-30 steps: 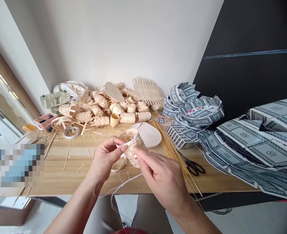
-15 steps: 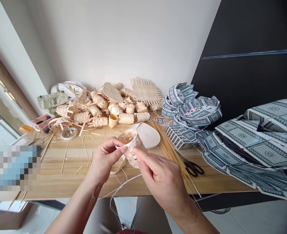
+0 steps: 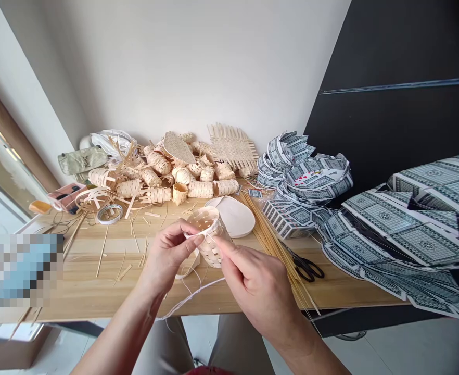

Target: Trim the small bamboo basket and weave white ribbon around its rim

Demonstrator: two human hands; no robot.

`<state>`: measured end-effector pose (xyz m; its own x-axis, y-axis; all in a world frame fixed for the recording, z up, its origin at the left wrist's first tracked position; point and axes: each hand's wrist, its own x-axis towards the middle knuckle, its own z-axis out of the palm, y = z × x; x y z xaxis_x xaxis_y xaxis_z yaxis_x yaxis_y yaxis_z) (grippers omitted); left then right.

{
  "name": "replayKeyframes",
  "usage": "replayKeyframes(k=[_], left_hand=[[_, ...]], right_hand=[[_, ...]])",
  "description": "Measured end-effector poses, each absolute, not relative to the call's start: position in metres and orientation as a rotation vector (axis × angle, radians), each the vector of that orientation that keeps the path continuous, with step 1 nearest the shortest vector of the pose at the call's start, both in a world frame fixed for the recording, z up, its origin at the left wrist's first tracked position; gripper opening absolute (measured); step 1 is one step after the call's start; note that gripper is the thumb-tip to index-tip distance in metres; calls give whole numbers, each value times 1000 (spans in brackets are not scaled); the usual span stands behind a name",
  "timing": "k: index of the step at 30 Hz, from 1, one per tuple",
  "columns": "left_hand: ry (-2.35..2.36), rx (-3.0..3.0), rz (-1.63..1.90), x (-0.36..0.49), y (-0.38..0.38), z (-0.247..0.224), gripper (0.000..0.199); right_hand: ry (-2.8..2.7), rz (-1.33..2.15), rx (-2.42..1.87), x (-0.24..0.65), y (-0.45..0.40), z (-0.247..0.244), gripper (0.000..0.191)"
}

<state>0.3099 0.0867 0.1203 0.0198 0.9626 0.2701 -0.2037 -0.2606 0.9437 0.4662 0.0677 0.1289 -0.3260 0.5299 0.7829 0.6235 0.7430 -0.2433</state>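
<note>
A small woven bamboo basket with a round open top sits in my left hand, which grips it from the left side. My right hand is at the basket's right side, its fingertips pressed against the weave. A white thread runs out from under my right hand and down toward the table's front edge. A pale bamboo strip curves below the basket, partly hidden by my left hand.
On the wooden table lie a heap of woven bamboo tubes, a woven mat, a white oval board, bamboo skewers, black-handled scissors, a tape roll and folded playing-card sheets.
The thread has drawn up from a loose hanging loop into a straighter line. The basket and hands stay nearly in place, and the table scene has shifted slightly left in view.
</note>
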Motion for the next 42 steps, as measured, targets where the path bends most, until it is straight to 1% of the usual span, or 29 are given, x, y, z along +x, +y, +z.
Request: replayKeyframes(k=[5,10,14,16,20,24,31,36,39,42], left_hand=[[933,1442,1504,310,86,120,15],[1179,1998,1646,311,84,118,8],[1329,2369,1684,313,82,113,10],[1374,2464,1665,315,81,109,11],[1392,2518,1664,320,78,105,13],[1302,2525,1654,323,77,102,13],[1365,2549,1660,314,81,100,12],[1377,2588,1678,310,82,99,10],[1353,2597,1665,311,81,97,11],[1300,2634,1642,311,80,93,14]], right_hand=[[-1991,-154,-885,467,69,127,30],[-1947,-127,-890,464,69,124,28],[-1863,-41,-950,462,68,114,21],[-1832,-2,-996,462,67,109,21],[-1792,16,-1044,463,65,102,23],[-1773,40,-1057,461,69,100,21],[-1764,394,-1074,457,67,99,14],[-1675,636,-1071,459,64,95,26],[-1603,752,-1061,458,67,94,28],[-1576,789,-1071,454,71,92,29]])
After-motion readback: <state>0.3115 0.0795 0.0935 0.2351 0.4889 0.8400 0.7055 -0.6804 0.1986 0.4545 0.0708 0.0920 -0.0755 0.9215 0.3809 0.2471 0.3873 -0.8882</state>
